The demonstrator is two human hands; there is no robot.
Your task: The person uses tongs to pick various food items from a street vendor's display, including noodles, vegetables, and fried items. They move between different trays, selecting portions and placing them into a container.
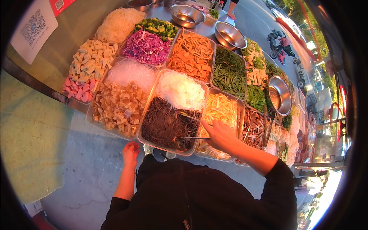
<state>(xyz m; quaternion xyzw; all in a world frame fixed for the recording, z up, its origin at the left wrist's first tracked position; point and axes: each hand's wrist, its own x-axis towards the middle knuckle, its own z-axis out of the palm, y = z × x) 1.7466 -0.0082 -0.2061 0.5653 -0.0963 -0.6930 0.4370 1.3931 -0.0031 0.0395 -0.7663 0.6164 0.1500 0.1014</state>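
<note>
My right hand (220, 135) is closed around metal tongs (191, 116), their two arms spread apart over a clear plastic tub (172, 150). Dark brown noodles (169, 126) fill the near half of that tub, and the tips of the tongs reach them. White rice noodles (181, 90) take up the far half. Down by the near edge of the tubs hangs my left hand (131, 152), its fingers loosely curled, with nothing visible in it. Left of the noodles stands a tub of brownish translucent pieces (118, 107) with clear glassy noodles (130, 73) behind.
Shredded yellowish strips (220, 109) fill the tub on the right, below my right forearm. Purple cabbage (148, 47), green beans (230, 73) and orange strips (192, 57) lie farther back. Steel bowls (188, 15) stand behind; another bowl (279, 95) rests at right. Another person's hand (231, 15) shows beyond.
</note>
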